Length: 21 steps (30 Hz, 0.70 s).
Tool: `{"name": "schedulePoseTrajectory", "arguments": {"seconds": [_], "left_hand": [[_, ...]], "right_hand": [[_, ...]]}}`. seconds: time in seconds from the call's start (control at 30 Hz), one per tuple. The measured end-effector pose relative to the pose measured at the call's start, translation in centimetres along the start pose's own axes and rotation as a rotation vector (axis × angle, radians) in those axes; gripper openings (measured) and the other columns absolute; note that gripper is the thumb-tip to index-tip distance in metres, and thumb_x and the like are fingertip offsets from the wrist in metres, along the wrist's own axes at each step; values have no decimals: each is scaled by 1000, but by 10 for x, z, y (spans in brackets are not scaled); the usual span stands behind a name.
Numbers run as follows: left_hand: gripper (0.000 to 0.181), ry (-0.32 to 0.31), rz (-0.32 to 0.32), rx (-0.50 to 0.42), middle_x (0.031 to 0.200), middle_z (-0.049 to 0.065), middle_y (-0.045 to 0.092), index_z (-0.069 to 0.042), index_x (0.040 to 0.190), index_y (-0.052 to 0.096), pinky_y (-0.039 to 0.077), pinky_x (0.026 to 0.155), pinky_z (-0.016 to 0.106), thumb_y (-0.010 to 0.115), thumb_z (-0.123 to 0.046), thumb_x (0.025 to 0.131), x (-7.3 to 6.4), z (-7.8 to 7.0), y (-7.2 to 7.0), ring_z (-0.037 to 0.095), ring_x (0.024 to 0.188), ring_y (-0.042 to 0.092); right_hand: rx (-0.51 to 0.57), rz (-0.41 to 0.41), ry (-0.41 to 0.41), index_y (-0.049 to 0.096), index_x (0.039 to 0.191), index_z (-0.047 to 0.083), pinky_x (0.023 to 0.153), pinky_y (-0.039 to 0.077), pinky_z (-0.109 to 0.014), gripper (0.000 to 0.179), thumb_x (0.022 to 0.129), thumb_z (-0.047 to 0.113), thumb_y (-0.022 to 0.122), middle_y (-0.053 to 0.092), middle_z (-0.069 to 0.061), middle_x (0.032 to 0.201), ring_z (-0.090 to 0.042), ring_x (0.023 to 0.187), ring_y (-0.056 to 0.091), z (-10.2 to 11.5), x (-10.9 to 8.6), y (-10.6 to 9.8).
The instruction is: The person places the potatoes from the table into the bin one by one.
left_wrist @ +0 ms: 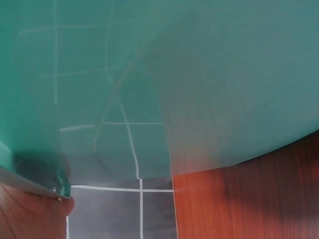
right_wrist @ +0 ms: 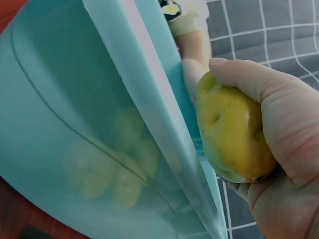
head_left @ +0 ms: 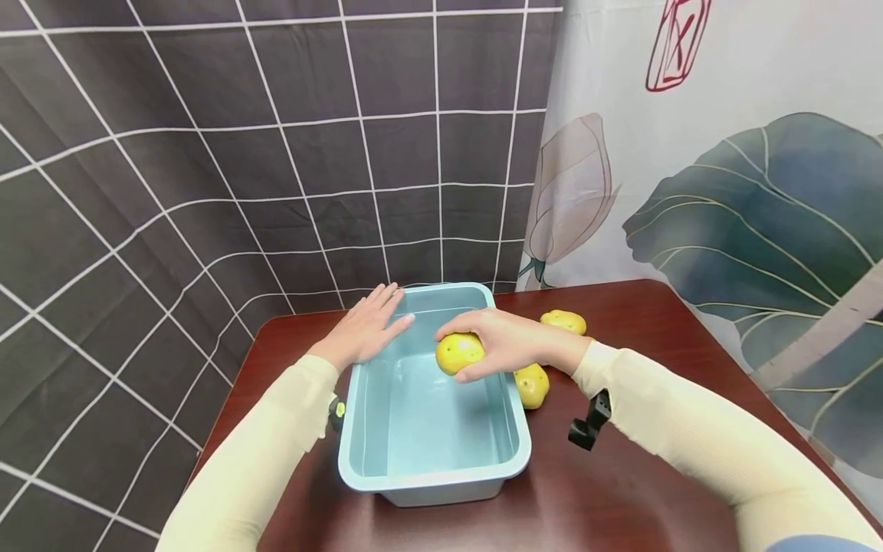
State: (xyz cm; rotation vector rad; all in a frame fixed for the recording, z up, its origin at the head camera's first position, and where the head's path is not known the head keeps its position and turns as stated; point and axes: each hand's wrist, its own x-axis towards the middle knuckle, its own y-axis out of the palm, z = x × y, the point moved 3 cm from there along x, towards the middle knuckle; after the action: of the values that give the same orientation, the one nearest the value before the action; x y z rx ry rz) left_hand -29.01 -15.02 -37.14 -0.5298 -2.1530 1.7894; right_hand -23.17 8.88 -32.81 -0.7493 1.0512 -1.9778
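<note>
A light blue plastic basin [head_left: 441, 481] stands on the table, its inner floor bare. My right hand [head_left: 507, 341] grips a yellow potato [head_left: 458, 353] above the basin's right half, fingers and thumb around its sides. The right wrist view has this potato [right_wrist: 232, 129] close up, beside the basin's rim [right_wrist: 144, 84]. With fingers extended, my left hand [head_left: 369, 323] rests on the basin's left rim near the far corner. Only part of the left hand [left_wrist: 32, 211] appears in the left wrist view, below the shiny basin wall [left_wrist: 224, 89].
To the right of the basin, a potato [head_left: 532, 386] lies against its side and another potato [head_left: 564, 320] sits farther back, partly behind the right wrist. The reddish-brown table [head_left: 621, 491] ends at a dark gridded curtain [head_left: 310, 161] and a white floral curtain [head_left: 586, 69].
</note>
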Motion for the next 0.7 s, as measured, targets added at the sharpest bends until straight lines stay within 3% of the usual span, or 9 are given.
{"name": "schedulePoseTrajectory", "arguments": {"seconds": [0.37, 0.7], "left_hand": [[79, -7, 0, -20, 162, 0, 7, -19, 156, 13, 6, 118, 45, 16, -69, 95, 0, 1, 0, 22, 148, -1], [76, 0, 4, -37, 162, 0, 7, -19, 156, 13, 7, 118, 46, 15, -66, 96, -2, 0, -1, 21, 148, -1]], "right_hand": [[14, 204, 26, 57, 132, 14, 75, 50, -25, 61, 80, 38, 77, 61, 14, 106, -6, 87, 57, 11, 31, 14], [19, 385, 33, 58, 129, 20, 75, 50, -25, 57, 79, 37, 78, 60, 14, 99, -7, 87, 57, 15, 60, 33]]}}
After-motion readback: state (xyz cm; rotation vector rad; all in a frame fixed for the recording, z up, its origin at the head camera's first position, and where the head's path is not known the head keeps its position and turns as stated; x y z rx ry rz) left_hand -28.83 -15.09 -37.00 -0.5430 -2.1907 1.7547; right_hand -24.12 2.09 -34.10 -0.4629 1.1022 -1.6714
